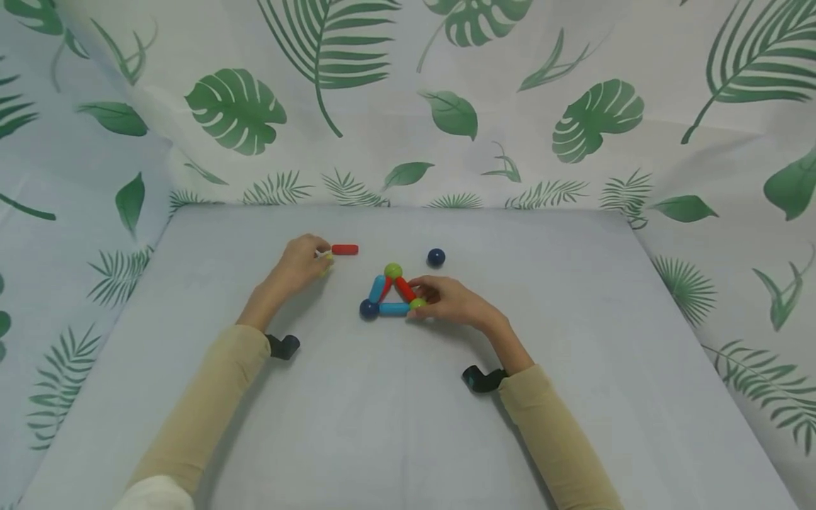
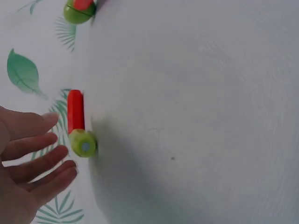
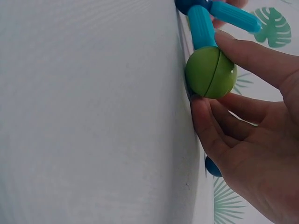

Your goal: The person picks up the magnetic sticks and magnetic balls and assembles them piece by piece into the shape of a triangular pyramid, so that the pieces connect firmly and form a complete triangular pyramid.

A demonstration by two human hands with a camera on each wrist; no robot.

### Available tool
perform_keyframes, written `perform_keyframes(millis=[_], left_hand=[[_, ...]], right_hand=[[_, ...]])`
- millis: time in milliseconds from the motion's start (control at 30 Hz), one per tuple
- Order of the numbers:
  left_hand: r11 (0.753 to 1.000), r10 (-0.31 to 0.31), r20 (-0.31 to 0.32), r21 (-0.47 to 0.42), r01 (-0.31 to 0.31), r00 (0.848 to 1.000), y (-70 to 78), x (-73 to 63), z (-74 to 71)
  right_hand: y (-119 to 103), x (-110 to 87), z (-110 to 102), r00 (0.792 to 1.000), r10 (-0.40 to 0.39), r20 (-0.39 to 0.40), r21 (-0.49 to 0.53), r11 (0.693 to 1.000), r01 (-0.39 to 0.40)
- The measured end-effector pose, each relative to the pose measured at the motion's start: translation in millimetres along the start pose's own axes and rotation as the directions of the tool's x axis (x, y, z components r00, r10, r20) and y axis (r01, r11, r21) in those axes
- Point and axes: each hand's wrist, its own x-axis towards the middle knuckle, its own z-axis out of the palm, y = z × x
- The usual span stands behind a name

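Observation:
My right hand (image 1: 449, 301) pinches a green ball (image 3: 211, 72) between thumb and fingers. That ball is the near right corner of a triangle of rods, with a green ball (image 1: 393, 271) at the far corner and a dark blue ball (image 1: 369, 309) at the left. A light blue rod (image 1: 394, 309) forms the near side and a red rod (image 1: 405, 289) the right side. Another light blue rod (image 3: 236, 16) slants up from the dark blue ball. My left hand (image 2: 35, 156) has its fingers spread beside a yellow-green ball (image 2: 83, 143) joined to a red rod (image 2: 75, 111).
A loose dark blue ball (image 1: 436, 257) lies beyond the triangle, to the right. Everything sits on a white table (image 1: 357, 418), with a leaf-printed cloth (image 1: 382, 127) standing behind it and at both sides. Black wrist devices (image 1: 482, 379) project from both sleeves.

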Motion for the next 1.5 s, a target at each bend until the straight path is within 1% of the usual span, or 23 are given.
perform_keyframes(millis=[100, 167, 233, 367, 500, 567, 600, 700, 833, 967, 1167, 1333, 1433, 1500], left_hand=[[0.998, -0.032, 0.022, 0.054, 0.031, 0.999, -2.6, 3.1, 4.2], [0.996, -0.062, 0.031, 0.064, 0.06, 0.998, -3.8, 3.5, 6.1], [0.995, -0.07, 0.03, 0.068, 0.068, 0.997, -4.5, 3.0, 7.1], [0.995, -0.076, 0.029, 0.06, 0.074, 0.997, -3.8, 1.8, 7.8], [0.997, -0.057, 0.024, 0.044, 0.056, 0.998, 2.6, 2.2, 8.8], [0.999, -0.054, 0.035, 0.005, 0.054, 0.998, 7.7, 2.6, 9.4], [0.999, -0.043, 0.037, -0.006, 0.044, 0.998, 10.4, 2.8, 9.7], [0.996, -0.036, 0.06, -0.075, 0.041, 0.998, 17.4, 2.8, 10.3], [0.983, -0.012, 0.086, -0.18, 0.028, 0.996, 24.2, 1.9, 10.6], [0.964, 0.036, 0.099, -0.265, -0.008, 0.994, 28.7, 2.5, 12.2], [0.942, 0.098, 0.086, -0.329, -0.064, 0.992, 35.2, 7.3, 19.5], [0.919, 0.131, 0.075, -0.383, -0.093, 0.989, 45.4, 8.7, 23.5], [0.902, 0.158, 0.076, -0.417, -0.113, 0.984, 51.8, 9.0, 25.3], [0.895, 0.182, 0.081, -0.427, -0.13, 0.98, 54.6, 9.1, 27.2]], right_hand=[[1, 0.0, 1, 1.0, -0.002, -0.001, 0.008, 1.0, 0.002], [1, 0.3, 1, 1.0, -0.005, -0.001, 0.007, 1.0, 0.005], [0, 0.4, 2, 1.0, -0.007, 0.0, 0.002, 1.0, 0.007], [-1, 0.6, 2, 1.0, 0.004, 0.001, -0.008, 1.0, -0.004], [0, 0.4, 1, 1.0, 0.007, -0.001, -0.005, 1.0, -0.007], [0, -0.3, 0, 1.0, 0.005, -0.002, -0.005, 1.0, -0.005], [1, -0.6, 0, 1.0, 0.005, -0.003, -0.006, 1.0, -0.005], [2, -1.0, -1, 1.0, 0.004, -0.004, -0.011, 1.0, -0.004], [2, -1.3, -2, 1.0, 0.002, -0.004, -0.012, 1.0, -0.002], [2, -1.6, -2, 1.0, 0.003, -0.002, -0.012, 1.0, -0.003], [2, -0.1, -1, 1.0, 0.006, -0.001, -0.011, 1.0, -0.006], [2, 0.5, -1, 1.0, 0.0, 0.002, -0.021, 1.0, 0.0], [1, 0.5, -1, 1.0, 0.005, 0.001, -0.022, 1.0, -0.005], [1, 1.1, 0, 1.0, 0.009, 0.001, -0.022, 1.0, -0.009]])
